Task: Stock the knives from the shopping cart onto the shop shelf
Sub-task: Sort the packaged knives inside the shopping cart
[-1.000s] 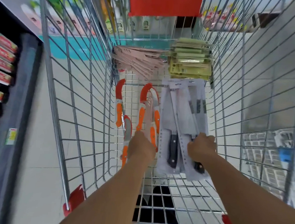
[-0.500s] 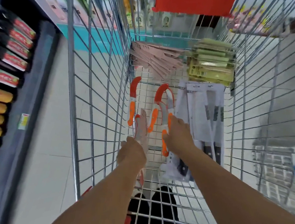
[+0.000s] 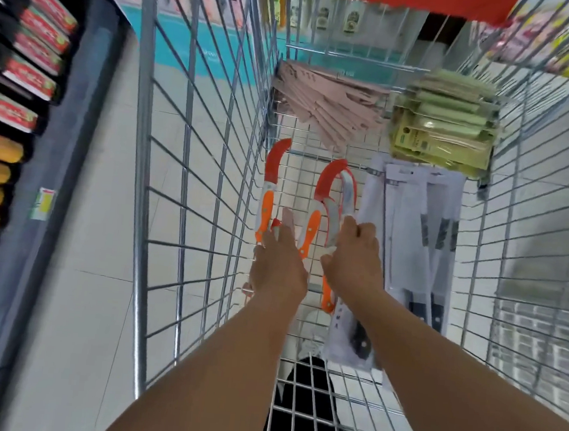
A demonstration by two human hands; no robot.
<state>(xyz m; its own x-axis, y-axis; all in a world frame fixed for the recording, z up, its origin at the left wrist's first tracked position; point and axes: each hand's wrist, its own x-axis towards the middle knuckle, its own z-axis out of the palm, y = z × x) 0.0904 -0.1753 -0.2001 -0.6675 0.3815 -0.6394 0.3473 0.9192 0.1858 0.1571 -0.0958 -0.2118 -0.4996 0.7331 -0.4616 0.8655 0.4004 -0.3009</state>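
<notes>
Knuckles of right hand [image 3: 353,259] hide its grip, fingers curled on curved orange-handled knife [image 3: 339,216] | left hand [image 3: 280,266] fingers pressed together, flat | boxed knives [image 3: 413,226] beside in wire cart [image 3: 187,207]

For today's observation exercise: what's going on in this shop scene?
A person leans into a wire shopping cart full of packaged knives. The right hand grips an orange-handled knife; the left hand reaches flat among the other orange-handled knives. White-carded black-handled knives lie alongside. Nothing has reached the shelf yet.
</notes>
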